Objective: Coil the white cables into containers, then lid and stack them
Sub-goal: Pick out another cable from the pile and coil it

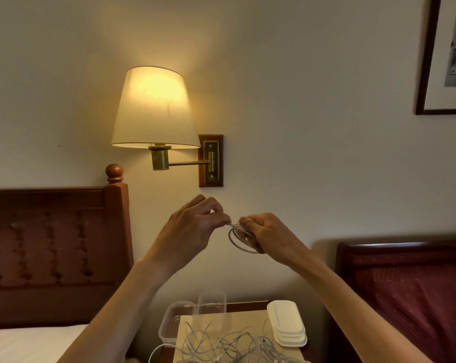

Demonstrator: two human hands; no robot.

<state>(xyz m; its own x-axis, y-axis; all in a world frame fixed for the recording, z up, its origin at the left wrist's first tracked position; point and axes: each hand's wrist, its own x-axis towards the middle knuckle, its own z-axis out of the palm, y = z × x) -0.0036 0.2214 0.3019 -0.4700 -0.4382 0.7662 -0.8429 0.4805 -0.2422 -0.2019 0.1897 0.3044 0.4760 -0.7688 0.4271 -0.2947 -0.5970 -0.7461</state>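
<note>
Raised in front of the wall, my right hand (264, 233) grips a small coil of white cable (238, 238), loops hanging below its fist. My left hand (195, 226) pinches the cable's end at the top of the coil, fingertips almost touching the right hand. Below, a tangle of loose white cables (229, 344) lies on a tan sheet on the nightstand. Two clear plastic containers (169, 320) stand at the sheet's far left edge, one behind the other (211, 299). A stack of white lids (287, 323) sits to the right of the cables.
A lit wall lamp (154, 108) on a brass arm hangs above my hands. A wooden headboard (56, 247) and white bed lie to the left, a red upholstered headboard (410, 284) to the right. A framed picture (447, 53) hangs top right.
</note>
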